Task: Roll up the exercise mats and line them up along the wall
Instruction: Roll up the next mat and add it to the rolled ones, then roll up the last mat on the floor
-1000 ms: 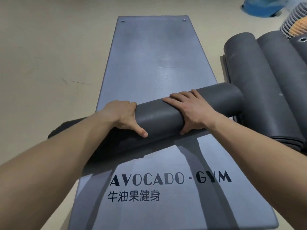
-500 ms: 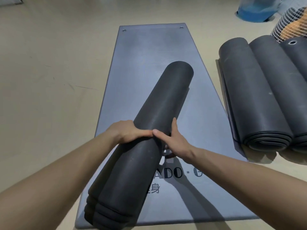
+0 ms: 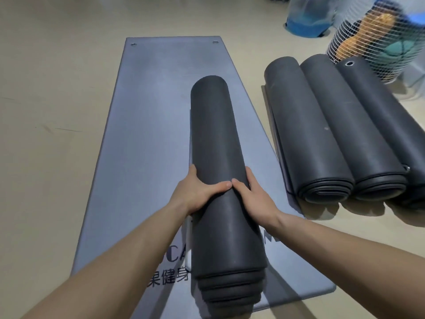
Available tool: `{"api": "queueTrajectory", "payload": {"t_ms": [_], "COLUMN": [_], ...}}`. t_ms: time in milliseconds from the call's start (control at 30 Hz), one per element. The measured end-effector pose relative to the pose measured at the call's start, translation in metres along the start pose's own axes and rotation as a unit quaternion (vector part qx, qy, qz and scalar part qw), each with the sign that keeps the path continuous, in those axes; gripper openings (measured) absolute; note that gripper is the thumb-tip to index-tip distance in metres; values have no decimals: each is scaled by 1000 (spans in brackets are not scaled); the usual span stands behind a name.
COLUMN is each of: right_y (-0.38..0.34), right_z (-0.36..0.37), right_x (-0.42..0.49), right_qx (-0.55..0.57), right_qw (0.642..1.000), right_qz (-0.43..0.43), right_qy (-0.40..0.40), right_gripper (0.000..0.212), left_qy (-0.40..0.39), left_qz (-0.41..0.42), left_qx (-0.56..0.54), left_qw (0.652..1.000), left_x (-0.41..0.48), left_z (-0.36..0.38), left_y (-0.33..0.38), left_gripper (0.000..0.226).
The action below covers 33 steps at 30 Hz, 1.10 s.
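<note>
A rolled dark grey mat [image 3: 218,139] is held lengthwise above a flat blue-grey mat [image 3: 147,125] that lies spread on the floor. My left hand [image 3: 195,194] grips the roll from its left side, thumb across the top. My right hand [image 3: 250,196] grips it from the right, thumb meeting the left thumb on top. The roll's near end shows uneven, stepped layers. To the right, three rolled dark mats [image 3: 322,139] lie side by side on the floor.
A white mesh bag [image 3: 377,40] with orange and teal items stands at the far right, behind the rolled mats. A clear bag with blue contents [image 3: 305,21] sits farther back. Beige floor [image 3: 50,111] stretches to the left.
The roll has swung from lying crosswise on the flat mat to pointing straight away from me. Both hands have shifted to grip its sides, and it has moved slightly right.
</note>
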State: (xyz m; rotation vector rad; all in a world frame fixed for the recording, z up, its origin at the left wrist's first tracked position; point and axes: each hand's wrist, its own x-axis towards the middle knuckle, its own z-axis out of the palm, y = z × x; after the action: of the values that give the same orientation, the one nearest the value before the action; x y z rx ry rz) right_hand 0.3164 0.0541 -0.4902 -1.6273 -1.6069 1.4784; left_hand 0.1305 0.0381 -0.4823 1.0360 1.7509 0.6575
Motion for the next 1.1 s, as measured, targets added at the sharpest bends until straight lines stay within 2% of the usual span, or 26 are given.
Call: {"api": "queueTrajectory", "payload": {"t_ms": [67, 200, 367, 467, 567, 700, 833, 967, 1033, 1100], "right_y": [2, -5, -23, -32, -33, -23, -18, -17, -17, -18], "right_z": [-16, -42, -82, -99, -107, -111, -102, -97, -96, -96], "right_x": [1, 16, 62, 94, 119, 137, 142, 141, 140, 139], "right_qx": [-43, -122, -271, -311, -293, -284, -313, -334, -336, -338], "right_qw": [999, 991, 960, 947, 951, 946, 931, 921, 919, 916], "right_qz": [8, 10, 17, -6, -6, -22, -27, -18, -20, -21], "right_qy": [13, 51, 74, 84, 94, 155, 186, 198, 205, 213], "right_gripper": [70, 94, 108, 100, 93, 81, 80, 82, 82, 82], "left_qy": [0, -7, -7, 4, -2, -25, -47, -25, -5, -2], "left_qz": [10, 15, 30, 28, 36, 55, 56, 82, 74, 54], "left_qx": [2, -51, -107, -114, -93, -69, -73, -62, -61, -47], "left_qw": [1000, 999, 994, 993, 995, 996, 995, 994, 995, 997], "left_x": [15, 48, 95, 123, 148, 176, 189, 193, 185, 168], "left_z": [13, 34, 64, 73, 77, 83, 83, 87, 89, 88], "left_y": [15, 40, 76, 96, 115, 136, 125, 116, 113, 101], "left_gripper": [111, 90, 71, 64, 57, 52, 57, 71, 82, 82]}}
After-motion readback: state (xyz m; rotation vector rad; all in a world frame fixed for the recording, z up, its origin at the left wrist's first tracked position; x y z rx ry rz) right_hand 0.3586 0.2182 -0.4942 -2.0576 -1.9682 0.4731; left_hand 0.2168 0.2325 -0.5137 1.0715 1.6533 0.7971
